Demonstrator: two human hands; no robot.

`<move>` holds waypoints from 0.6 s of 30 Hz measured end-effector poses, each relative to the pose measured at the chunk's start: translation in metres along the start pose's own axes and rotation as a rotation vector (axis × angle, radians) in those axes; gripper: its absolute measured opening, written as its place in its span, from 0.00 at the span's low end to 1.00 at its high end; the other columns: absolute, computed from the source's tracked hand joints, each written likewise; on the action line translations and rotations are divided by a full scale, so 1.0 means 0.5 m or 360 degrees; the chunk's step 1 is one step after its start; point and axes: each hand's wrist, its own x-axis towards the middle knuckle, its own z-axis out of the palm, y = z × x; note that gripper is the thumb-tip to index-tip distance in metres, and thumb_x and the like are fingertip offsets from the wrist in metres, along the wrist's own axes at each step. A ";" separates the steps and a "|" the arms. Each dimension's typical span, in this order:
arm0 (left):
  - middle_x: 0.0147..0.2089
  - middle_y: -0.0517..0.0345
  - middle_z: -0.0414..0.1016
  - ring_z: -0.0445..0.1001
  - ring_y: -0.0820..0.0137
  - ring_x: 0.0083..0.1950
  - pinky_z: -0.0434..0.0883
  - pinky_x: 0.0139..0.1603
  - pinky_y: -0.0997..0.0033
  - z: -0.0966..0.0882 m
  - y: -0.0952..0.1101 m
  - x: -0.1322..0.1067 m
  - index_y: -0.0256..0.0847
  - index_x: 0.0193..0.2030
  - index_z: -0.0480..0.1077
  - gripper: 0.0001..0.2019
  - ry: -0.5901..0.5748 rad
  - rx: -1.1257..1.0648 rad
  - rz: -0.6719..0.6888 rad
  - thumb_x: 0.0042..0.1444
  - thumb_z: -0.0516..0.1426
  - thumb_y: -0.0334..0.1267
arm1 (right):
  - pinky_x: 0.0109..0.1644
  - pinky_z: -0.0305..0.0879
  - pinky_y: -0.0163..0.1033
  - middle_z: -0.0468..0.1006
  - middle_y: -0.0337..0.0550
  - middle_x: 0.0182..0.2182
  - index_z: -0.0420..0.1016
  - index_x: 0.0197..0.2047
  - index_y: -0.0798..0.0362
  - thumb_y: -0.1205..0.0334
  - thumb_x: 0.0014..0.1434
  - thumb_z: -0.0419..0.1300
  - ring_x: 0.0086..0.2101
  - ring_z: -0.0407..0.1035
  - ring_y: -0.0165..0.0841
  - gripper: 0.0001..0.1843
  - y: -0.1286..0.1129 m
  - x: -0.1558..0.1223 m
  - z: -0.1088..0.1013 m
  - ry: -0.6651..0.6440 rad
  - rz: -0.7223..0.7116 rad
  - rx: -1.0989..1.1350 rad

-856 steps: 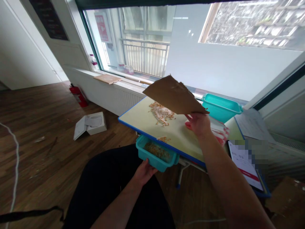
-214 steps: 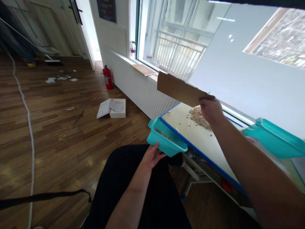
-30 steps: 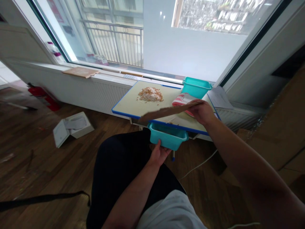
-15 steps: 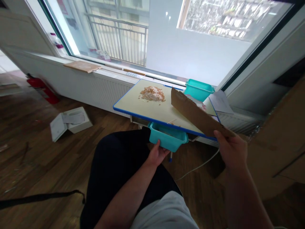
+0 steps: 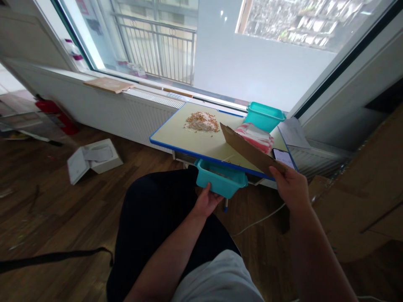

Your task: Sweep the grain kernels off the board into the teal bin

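As the right hand point(image 5: 291, 188) grips the near end of a torn cardboard sheet point(image 5: 247, 150), the sheet slants up and away over the desk's near right corner, with its far tip aimed towards the grain. The fingers are closed tight on the cardboard's edge, a firm hold.

Down below, the left hand point(image 5: 206, 202) clasps the near wall of a teal plastic bin point(image 5: 220, 183), which is tucked just under the desk's near edge, right of the middle. What lies inside it is hard to make out.

Up on the desk point(image 5: 171, 135), a pile of tan grains point(image 5: 201, 121) sits by the far edge, apart from the cardboard's tip. A red-and-white striped bag point(image 5: 256, 137) lies towards the right edge, behind the cardboard. A second teal bin point(image 5: 265, 117) stands at the far right corner, just beside the bag. A phone point(image 5: 283, 157) rests at the right edge, close to the right hand.

Off the desk — papers point(image 5: 291, 132) to the right, and an open white box point(image 5: 94, 157) on the wooden floor to the left. A red fire extinguisher point(image 5: 58, 116) stands by the wall under the window.
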 end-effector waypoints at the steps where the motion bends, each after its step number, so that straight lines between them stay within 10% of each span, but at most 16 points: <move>1: 0.61 0.44 0.74 0.75 0.58 0.57 0.71 0.60 0.48 0.001 0.000 -0.001 0.42 0.67 0.60 0.23 -0.0007 -0.0004 0.0003 0.67 0.52 0.43 | 0.41 0.73 0.42 0.85 0.46 0.36 0.82 0.48 0.51 0.50 0.58 0.59 0.37 0.80 0.41 0.21 -0.001 -0.004 0.000 -0.0003 -0.0002 -0.0015; 18: 0.61 0.43 0.73 0.75 0.56 0.58 0.71 0.60 0.46 -0.015 0.000 -0.001 0.41 0.66 0.62 0.24 -0.0078 0.0061 -0.0032 0.64 0.56 0.44 | 0.31 0.68 0.38 0.83 0.44 0.26 0.83 0.48 0.52 0.48 0.59 0.58 0.25 0.76 0.36 0.22 -0.097 -0.057 -0.009 -0.0032 -0.0079 -0.0166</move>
